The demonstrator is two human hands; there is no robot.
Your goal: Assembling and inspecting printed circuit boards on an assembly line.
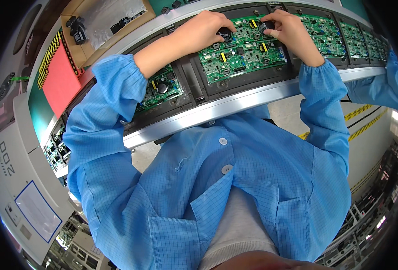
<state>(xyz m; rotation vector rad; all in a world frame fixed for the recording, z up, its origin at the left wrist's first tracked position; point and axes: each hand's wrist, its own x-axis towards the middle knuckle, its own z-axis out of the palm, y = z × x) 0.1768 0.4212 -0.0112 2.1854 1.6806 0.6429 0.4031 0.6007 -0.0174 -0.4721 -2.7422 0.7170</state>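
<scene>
My left hand (206, 29) pinches a black cylindrical capacitor (226, 35) at the upper left of a green circuit board (243, 64). At the board's upper right, my right hand (291, 32) grips another black capacitor (266, 27) between thumb and fingers. Whether their undersides touch the board is hidden. The board has yellow-wrapped parts and two round marked spots in its lower row. It sits in a black carrier (248, 85) on a conveyor line. Under my left forearm, a neighbouring board (174, 90) bears a round black capacitor (162, 87).
A cardboard box (85, 55) with black capacitors and plastic bags stands at the upper left, beside a red sheet (60, 83). Loose black parts (165, 10) lie beyond the line. A metal rail (217, 106) runs along the near edge. At right are more boards (322, 36) and another person's blue sleeve (376, 87).
</scene>
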